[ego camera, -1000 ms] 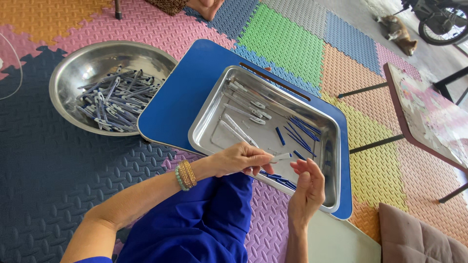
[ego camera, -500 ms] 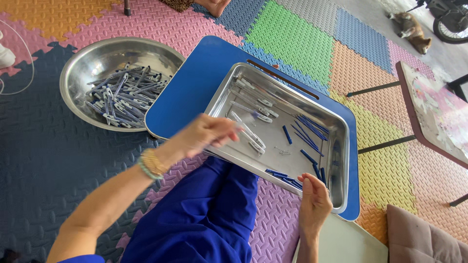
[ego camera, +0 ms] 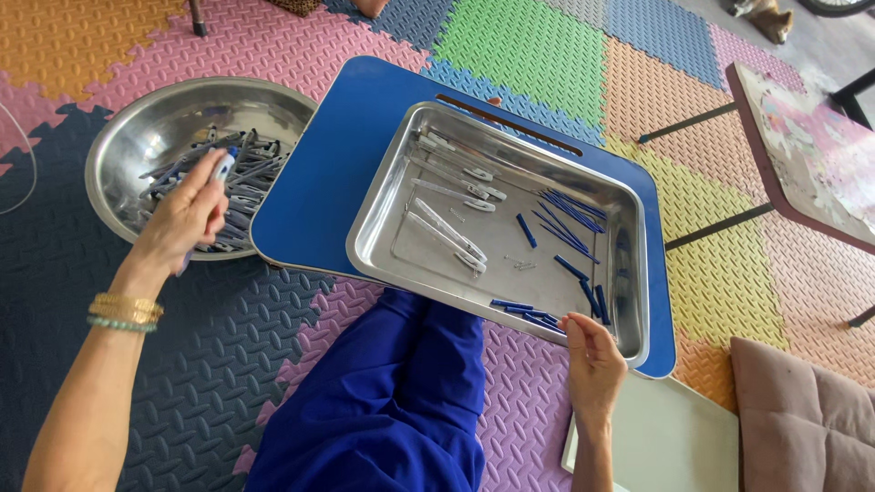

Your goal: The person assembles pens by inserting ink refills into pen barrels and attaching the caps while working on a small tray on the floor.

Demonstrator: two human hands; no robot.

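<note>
My left hand (ego camera: 187, 219) is over the round steel bowl (ego camera: 128, 137) at the left, closed on a white-and-blue pen (ego camera: 219, 167). The bowl holds a pile of grey and blue pens (ego camera: 246, 169). My right hand (ego camera: 592, 360) rests at the near rim of the rectangular steel tray (ego camera: 392, 214), fingertips at the loose blue pen parts (ego camera: 524, 312) lying there. In the tray lie white pen barrels (ego camera: 447, 232) at the left and more blue parts (ego camera: 565, 211) at the right. The tray sits on a blue lap board (ego camera: 319, 173).
Coloured foam floor tiles (ego camera: 519, 41) lie all around. A small low table (ego camera: 802, 155) stands at the right, a brown cushion (ego camera: 802, 410) at the lower right, a pale flat board (ego camera: 674, 442) beside my right wrist. My blue-trousered leg (ego camera: 383, 410) lies under the tray.
My left hand has swung left from the tray's near edge to over the bowl, carrying the pen. My right hand has dropped down to the tray's near rim.
</note>
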